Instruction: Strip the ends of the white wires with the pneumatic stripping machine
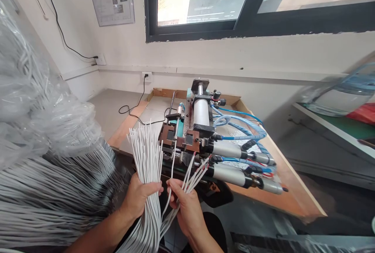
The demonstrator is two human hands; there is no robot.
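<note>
My left hand (141,194) is closed around a thick bundle of white cables (146,155), whose ends stand upright in front of the machine. Close beside it, my right hand (184,202) grips a smaller bunch of white cables (195,178); reddish tips show at some of their ends. A single white cable (173,163) runs from the right fingers up to the brown plates of a pneumatic machine (191,137). Its upper end meets the machine between those plates, and I cannot tell how far in it reaches. The lower parts of both bunches hang down together.
Metal cylinders (230,174) and blue air hoses (243,124) extend from the machine's right side. A wooden-edged tray (287,167) surrounds it. At left lies a large heap of grey cables (58,194) under clear plastic (38,100). A shelf (334,124) stands at right.
</note>
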